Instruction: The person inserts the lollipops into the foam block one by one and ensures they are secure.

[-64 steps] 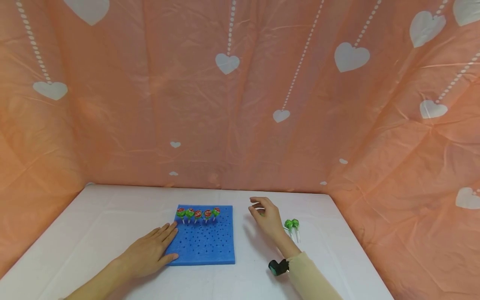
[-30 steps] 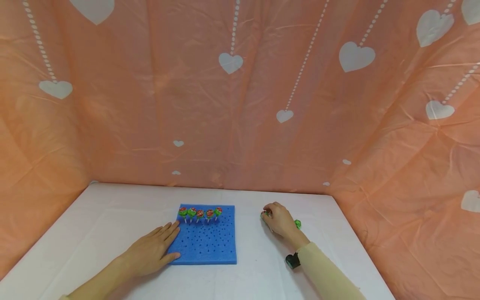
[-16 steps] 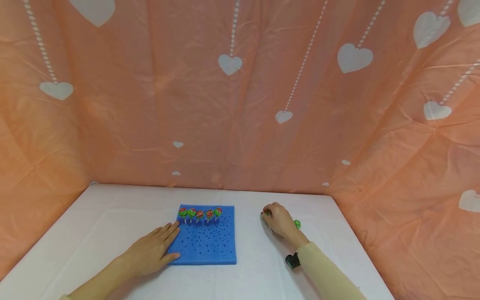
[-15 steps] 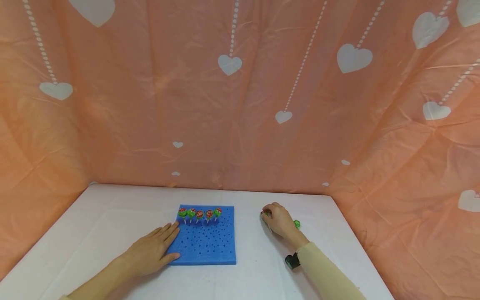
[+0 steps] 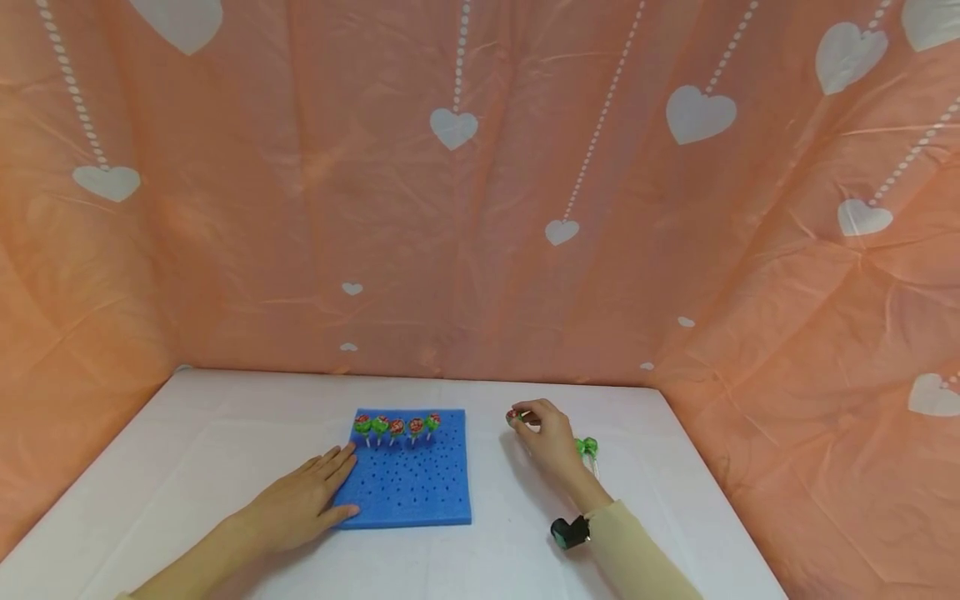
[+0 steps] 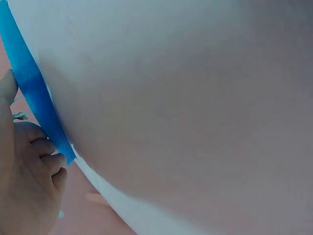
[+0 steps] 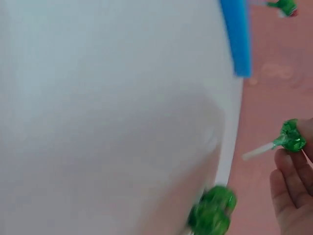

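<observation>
My left hand (image 5: 303,504) lies with straight fingers on the left edge of a blue foam board (image 5: 408,483) dotted with small holes. In the left wrist view its fingers touch the board's side (image 6: 34,88). Several red and green lollipops (image 5: 396,428) stand upright in a row along the back of the board. To the right of the board, my right hand (image 5: 551,437) pinches a lollipop (image 7: 292,136) by its green-wrapped head, the white stick pointing away from the fingers. Behind that wrist, green lollipops (image 5: 590,447) lie on the table, partly hidden by the arm.
A white-covered table (image 5: 510,542) carries everything. Orange curtains (image 5: 480,275) with white hearts enclose its back and sides. A black wrist camera (image 5: 568,532) sits on my right wrist.
My right hand went to the lollipops on the table, paused there, then lifted one and moved slightly left and up. The left hand and the board have stayed put.
</observation>
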Demonstrator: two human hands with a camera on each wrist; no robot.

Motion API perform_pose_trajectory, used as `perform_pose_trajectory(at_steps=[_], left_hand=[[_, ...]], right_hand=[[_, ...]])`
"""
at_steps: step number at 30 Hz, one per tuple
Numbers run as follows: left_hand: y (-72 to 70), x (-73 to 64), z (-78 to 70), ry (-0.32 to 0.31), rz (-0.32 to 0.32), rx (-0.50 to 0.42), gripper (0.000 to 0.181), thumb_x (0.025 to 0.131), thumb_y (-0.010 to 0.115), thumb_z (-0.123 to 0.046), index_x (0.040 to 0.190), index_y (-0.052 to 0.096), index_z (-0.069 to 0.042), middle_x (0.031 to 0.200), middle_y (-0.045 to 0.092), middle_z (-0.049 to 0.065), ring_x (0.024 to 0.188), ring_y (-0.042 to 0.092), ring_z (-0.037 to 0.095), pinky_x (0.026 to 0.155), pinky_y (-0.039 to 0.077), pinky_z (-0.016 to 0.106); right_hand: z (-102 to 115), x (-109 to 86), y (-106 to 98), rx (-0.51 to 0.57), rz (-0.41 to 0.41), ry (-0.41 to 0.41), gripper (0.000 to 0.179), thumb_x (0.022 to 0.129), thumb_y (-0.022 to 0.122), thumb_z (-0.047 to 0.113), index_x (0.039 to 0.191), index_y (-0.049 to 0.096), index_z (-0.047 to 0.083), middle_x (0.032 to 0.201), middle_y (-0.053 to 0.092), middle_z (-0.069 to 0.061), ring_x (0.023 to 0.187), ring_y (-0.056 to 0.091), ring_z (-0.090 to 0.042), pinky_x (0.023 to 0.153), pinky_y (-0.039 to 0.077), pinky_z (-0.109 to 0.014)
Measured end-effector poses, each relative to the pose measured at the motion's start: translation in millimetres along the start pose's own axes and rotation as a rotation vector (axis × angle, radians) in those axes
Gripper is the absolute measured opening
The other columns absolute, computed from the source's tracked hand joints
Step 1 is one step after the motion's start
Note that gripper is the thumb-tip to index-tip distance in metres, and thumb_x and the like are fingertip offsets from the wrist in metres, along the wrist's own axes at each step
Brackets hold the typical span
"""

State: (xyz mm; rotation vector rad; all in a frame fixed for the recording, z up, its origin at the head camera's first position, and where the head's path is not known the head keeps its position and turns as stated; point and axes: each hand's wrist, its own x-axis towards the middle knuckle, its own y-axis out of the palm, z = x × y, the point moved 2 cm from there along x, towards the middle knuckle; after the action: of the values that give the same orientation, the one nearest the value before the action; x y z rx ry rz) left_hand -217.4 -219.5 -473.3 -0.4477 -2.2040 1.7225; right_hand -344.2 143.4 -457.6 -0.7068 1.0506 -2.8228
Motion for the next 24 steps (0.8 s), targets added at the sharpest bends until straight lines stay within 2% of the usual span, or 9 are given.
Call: perform_pose_trajectory(at_steps=[6,13,18,24], left_hand=[[-0.7,-0.2,-0.5,-0.008,-0.005,-0.019,0.081,0.100,0.051,-0.057,0.147,0.045,0.008,0.161,0.036,0.026,0.147,0.035,0.048,0.119,0.034,0.061],[-2.0,-0.1,-0.6,-0.002,-0.008,-0.020,0.081,0.101,0.050,-0.057,0.147,0.045,0.008,0.161,0.036,0.025,0.148,0.035,0.048,0.118,0.035,0.061],[-4.1,-0.6,-0.2,-0.002,-0.006,-0.029,0.080,0.101,0.050,-0.057,0.147,0.046,0.008,0.160,0.037,0.025,0.148,0.036,0.048,0.118,0.035,0.061],[-4.7,-0.5,2.5,-0.002,-0.010,-0.022,0.080,0.101,0.049,-0.058,0.148,0.045,0.006,0.161,0.036,0.024,0.148,0.035,0.047,0.119,0.035,0.060]], right_hand=[[20,-9.3,14,0.135,-0.042,0.008,0.024,0.091,0.074,0.009,0.115,0.073,0.004,0.108,0.072,-0.009,0.097,0.074,-0.027,0.085,0.062,-0.032],[44,-20.1,36,0.274,-0.068,-0.050,0.025,0.091,0.073,0.006,0.115,0.071,0.002,0.110,0.071,-0.011,0.097,0.073,-0.027,0.087,0.062,-0.030],[60,-27.7,49,0.346,-0.045,-0.064,0.024,0.094,0.070,0.005,0.118,0.071,0.007,0.114,0.069,-0.009,0.102,0.071,-0.027,0.092,0.060,-0.030],[77,-34.8,60,0.387,0.017,-0.086,0.028,0.097,0.067,0.008,0.124,0.069,0.005,0.119,0.065,-0.010,0.109,0.069,-0.028,0.097,0.058,-0.029]])
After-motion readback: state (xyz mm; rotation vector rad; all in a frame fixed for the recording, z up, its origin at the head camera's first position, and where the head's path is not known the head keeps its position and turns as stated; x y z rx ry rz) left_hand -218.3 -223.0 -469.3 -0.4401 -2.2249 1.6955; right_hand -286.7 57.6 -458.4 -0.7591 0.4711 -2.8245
